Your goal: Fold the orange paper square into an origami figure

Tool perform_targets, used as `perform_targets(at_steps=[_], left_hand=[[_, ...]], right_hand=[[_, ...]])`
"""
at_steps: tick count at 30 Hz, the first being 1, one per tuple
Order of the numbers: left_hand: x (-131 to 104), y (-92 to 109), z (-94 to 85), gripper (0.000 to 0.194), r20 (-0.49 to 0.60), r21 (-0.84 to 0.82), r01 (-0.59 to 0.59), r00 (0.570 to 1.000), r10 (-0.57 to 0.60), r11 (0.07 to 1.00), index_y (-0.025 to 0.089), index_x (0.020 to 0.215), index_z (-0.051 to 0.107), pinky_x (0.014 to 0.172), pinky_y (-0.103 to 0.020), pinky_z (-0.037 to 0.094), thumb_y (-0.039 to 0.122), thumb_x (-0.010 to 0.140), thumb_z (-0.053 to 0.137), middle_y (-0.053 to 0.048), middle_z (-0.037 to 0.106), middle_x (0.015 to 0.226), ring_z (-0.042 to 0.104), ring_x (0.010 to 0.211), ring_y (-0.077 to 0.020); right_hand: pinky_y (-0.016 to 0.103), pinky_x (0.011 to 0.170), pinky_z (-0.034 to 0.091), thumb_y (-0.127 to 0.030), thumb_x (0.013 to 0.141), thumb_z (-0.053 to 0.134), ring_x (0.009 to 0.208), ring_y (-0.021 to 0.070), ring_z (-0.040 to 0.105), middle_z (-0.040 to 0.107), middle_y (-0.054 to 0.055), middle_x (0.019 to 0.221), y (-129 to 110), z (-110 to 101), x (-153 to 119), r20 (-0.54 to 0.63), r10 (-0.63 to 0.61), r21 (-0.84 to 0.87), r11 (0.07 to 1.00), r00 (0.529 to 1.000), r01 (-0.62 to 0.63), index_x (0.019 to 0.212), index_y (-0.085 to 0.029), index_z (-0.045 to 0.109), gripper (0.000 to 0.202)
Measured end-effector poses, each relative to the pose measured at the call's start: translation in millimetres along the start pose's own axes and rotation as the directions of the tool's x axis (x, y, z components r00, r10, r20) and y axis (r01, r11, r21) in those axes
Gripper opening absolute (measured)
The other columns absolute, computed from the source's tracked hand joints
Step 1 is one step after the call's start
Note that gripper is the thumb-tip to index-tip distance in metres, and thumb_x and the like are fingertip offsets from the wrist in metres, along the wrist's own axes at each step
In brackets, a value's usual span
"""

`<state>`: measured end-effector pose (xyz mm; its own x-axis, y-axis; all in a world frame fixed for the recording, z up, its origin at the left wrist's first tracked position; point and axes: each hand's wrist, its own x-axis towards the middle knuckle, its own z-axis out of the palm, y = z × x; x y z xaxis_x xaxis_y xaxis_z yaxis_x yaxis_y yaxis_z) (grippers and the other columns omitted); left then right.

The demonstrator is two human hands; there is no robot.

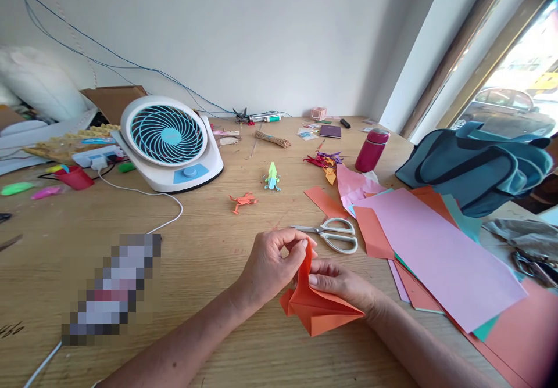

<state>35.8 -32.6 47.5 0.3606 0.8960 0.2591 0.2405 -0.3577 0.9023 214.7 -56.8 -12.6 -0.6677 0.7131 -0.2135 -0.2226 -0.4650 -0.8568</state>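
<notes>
Orange paper (313,302), part-folded, is held above the table (196,254) just on the near side of the scissors (322,230), its upper point pinched by the left hand (271,263) and its flank clasped by the right hand (343,286), both grips closed on it. Creases and pointed flaps are already set, but one face is spread out and uneven, so the folding is judged about midway, with flattening and shaping left. Beyond the scissors, to their left, an orange figure (244,200) and a green-and-blue figure (272,178) are seen fully folded, untouched.
</notes>
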Motion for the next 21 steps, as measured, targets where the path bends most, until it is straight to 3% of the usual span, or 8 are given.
perform_targets(at_steps=[7, 11, 14, 21], left_hand=[[-2.1, 3.6, 1.1, 0.023, -0.025, 0.025, 0.024, 0.999, -0.023, 0.999, 0.017, 0.077, 0.072, 0.06, -0.018, 0.051, 0.012, 0.086, 0.051, 0.001, 0.074, 0.071, 0.068, 0.063, -0.0109], [-3.5, 5.0, 0.8, 0.023, -0.018, -0.002, 0.063, 0.998, -0.063, 0.998, 0.017, 0.076, 0.068, 0.055, -0.018, 0.05, 0.014, 0.088, 0.048, 0.002, 0.071, 0.069, 0.064, 0.056, -0.0099], [-3.1, 5.5, -0.9, 0.024, 0.044, -0.046, 0.062, 0.997, -0.06, 0.997, 0.018, 0.082, 0.067, 0.054, -0.019, 0.05, 0.02, 0.093, 0.045, 0.001, 0.07, 0.076, 0.063, 0.057, -0.0099], [0.8, 3.9, -0.4, 0.023, 0.048, 0.061, -0.115, 0.993, 0.112, 0.992, 0.018, 0.084, 0.072, 0.078, -0.024, 0.048, 0.015, 0.091, 0.05, 0.0, 0.07, 0.079, 0.063, 0.078, -0.0137]], right_hand=[[0.021, 0.059, 0.034, -0.05, 0.079, 0.077, 0.06, 0.0074, 0.048, 0.058, -0.002, 0.07, 1.0, 3.3, 0.1, -0.012, -0.004, -0.033, 0.999, 1.0, 0.004, 0.087, -0.014, 0.068, 0.038], [0.023, 0.066, 0.038, -0.048, 0.082, 0.076, 0.066, 0.0091, 0.049, 0.057, -0.002, 0.07, 7.8, 2.8, 4.3, 0.003, -0.126, -0.113, 0.986, 0.992, 0.126, 0.079, -0.014, 0.069, 0.034], [0.023, 0.069, 0.04, -0.045, 0.086, 0.072, 0.07, 0.0096, 0.051, 0.059, -0.001, 0.077, 13.0, 2.5, 8.1, -0.03, -0.186, -0.046, 0.982, 0.982, 0.184, 0.09, -0.017, 0.071, 0.028], [0.024, 0.07, 0.042, -0.045, 0.085, 0.073, 0.074, 0.0114, 0.05, 0.059, -0.001, 0.082, 8.9, 6.5, 11.3, -0.217, -0.32, 0.064, 0.938, 0.922, 0.34, 0.103, -0.024, 0.071, 0.028]])
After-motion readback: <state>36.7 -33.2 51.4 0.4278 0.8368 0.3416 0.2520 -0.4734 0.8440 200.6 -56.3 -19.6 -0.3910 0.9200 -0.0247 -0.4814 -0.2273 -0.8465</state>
